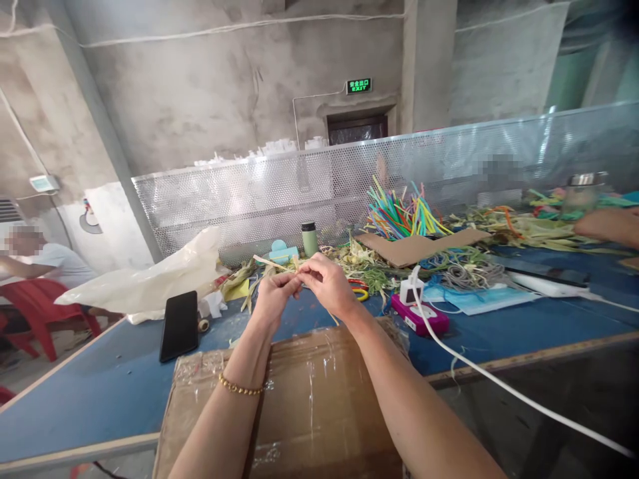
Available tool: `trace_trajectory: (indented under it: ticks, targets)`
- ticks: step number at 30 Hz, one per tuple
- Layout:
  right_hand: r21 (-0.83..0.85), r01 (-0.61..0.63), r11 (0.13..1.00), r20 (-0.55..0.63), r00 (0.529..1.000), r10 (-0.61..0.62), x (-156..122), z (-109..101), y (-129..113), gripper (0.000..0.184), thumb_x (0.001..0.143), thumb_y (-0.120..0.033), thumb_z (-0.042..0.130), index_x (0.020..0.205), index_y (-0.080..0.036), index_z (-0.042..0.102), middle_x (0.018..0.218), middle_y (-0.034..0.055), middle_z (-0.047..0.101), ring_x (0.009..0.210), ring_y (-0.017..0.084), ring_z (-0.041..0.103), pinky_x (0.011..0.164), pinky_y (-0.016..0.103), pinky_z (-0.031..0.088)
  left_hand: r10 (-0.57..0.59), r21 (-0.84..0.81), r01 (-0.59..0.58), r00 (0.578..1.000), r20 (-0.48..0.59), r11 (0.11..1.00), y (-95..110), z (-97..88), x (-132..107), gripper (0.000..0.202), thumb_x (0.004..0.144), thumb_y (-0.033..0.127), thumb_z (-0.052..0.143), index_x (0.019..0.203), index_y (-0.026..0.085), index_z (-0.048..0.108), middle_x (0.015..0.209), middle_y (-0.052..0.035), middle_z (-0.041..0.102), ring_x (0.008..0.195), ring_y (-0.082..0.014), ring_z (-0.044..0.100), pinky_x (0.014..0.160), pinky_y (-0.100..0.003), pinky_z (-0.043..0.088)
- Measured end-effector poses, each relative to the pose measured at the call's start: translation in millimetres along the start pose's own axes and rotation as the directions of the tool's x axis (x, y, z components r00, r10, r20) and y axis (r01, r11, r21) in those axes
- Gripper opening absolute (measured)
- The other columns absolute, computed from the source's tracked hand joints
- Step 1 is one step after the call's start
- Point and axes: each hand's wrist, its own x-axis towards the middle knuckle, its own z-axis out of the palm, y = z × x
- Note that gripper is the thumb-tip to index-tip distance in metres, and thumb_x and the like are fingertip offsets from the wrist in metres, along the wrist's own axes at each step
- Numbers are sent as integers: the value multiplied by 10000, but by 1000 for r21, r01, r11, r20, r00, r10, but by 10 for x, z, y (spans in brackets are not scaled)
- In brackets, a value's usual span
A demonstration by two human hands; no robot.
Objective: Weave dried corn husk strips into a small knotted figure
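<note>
Beyond the far edge of the brown cardboard box [319,399], left hand [273,298] and right hand [330,285] pinch narrow straw-coloured strips [272,263]. Flat black phone [180,326] lies beside the far-left corner.

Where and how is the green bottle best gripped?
Probably the upper body of the green bottle, just below its dark lid, coming from above: it stands upright, with the mesh panel behind and the right hand overlapping its base in this view.
</note>
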Motion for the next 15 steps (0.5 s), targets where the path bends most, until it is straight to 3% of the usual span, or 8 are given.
trace_trajectory:
  ticks: [6,10,13,15]
  targets:
    - [65,80,995,13,997,-81,0,-7,-24,163,860,-112,634,751,-214,697,772,4,547,739,147,535,685,273,434,-69,-159,65,997,-21,985,-73,-18,29,217,642,323,781,557,150,680,515,-15,582,528,-108,441,565,-258,298]
    - [71,83,994,24,996,-85,7,-11,-23,141,866,-169,641,771,-225,730,803,20,586,783,160,573,719,287,465,-66,-173,59,997,-34,983,-99,-47,53,241,652,351,797,590,144,690,530,-19,589,534,-110,447,561,-255,308]
    - [104,-29,994,-23,999,31,7,-9,32,146,911,-265,604,875,-212,735,882,51,674,807,175,624,725,300,495,-63,-187,55,997,-38,981,-75,-65,57,250,665,357,787,593,146,674,551,-15,581,528,-103,431,551,-251,304]
    - [116,-150,982,-46,987,156,2,1,74,180,920,-319,593,879,-189,709,828,60,703,752,183,645,695,305,507,-63,-176,52,997,-54,983,-52,-65,53,252,669,351,771,578,148,654,553,-5,558,522,-96,405,550,-249,296]
